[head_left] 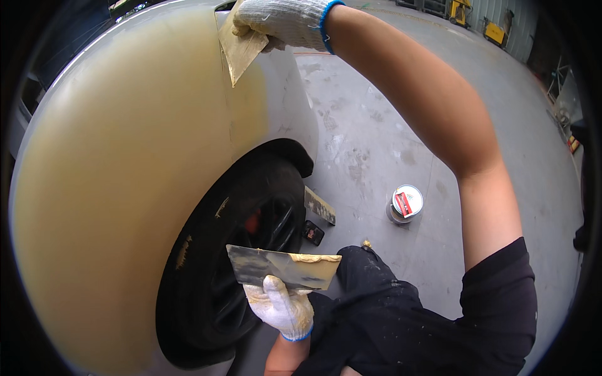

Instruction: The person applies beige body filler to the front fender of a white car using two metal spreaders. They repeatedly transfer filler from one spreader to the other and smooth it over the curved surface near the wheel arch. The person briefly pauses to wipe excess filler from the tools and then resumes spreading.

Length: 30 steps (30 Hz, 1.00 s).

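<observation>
My left hand (283, 308), in a white knit glove, grips a wide flat putty spreader (260, 266) in front of the wheel. Beige body filler (313, 257) lies along that spreader's upper right edge. At the top, my right hand (285, 24), gloved too, is closed round a second putty spreader (243, 53). Its blade is tilted against the car body panel (106, 163), beside a vertical seam. Yellowish smoothed filler covers much of the panel on both sides of the seam. Below it, the black tire (200, 250) has a few dried filler smears.
A lidded tin (406, 202) with a red item on top stands on the grey floor (370, 125) to the right. Near the wheel are another flat spreader (322, 207) and a small black box (313, 232). Yellow equipment (495, 33) stands at the far right.
</observation>
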Motion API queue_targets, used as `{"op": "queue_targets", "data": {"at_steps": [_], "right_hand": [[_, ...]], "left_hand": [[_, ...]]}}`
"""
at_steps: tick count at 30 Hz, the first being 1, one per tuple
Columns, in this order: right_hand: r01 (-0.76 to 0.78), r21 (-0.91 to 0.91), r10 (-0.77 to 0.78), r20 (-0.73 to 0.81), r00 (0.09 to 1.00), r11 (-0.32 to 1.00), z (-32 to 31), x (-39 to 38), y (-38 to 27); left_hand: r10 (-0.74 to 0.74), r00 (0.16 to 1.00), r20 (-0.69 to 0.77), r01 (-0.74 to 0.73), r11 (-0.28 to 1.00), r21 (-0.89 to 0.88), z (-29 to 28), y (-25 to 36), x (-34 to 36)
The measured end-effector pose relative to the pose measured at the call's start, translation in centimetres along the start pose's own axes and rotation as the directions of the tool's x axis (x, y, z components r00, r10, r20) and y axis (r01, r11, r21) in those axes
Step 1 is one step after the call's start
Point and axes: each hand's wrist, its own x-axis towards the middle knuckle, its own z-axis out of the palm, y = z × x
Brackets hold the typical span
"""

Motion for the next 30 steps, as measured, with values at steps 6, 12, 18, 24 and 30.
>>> {"op": "queue_targets", "data": {"at_steps": [6,12,18,24,30], "right_hand": [[0.056,-0.029,-0.056,-0.005,0.998,0.998,3.2,-2.5,1.5],[0.352,-0.682,-0.382,0.114,0.917,0.641,5.0,-4.1,2.2],[0.049,0.224,-0.030,-0.091,0.995,0.973,7.2,-8.2,2.5],[0.007,0.232,0.008,-0.064,0.998,0.973,8.9,-10.8,1.4],[-0.015,0.189,0.062,-0.244,0.968,0.982,14.2,-15.3,1.1]], "left_hand": [[0.048,0.998,-0.038,-0.044,0.994,0.096,0.3,-0.1,-0.1],[0.056,0.998,-0.033,-0.052,0.992,0.112,0.1,-0.2,-0.2],[0.057,0.998,-0.026,-0.053,0.992,0.114,-0.4,-0.4,-0.5],[0.076,0.996,-0.039,-0.069,0.986,0.152,-0.2,-0.3,-0.5],[0.109,0.994,0.001,-0.106,0.967,0.233,-0.1,-0.1,-0.4]]}}
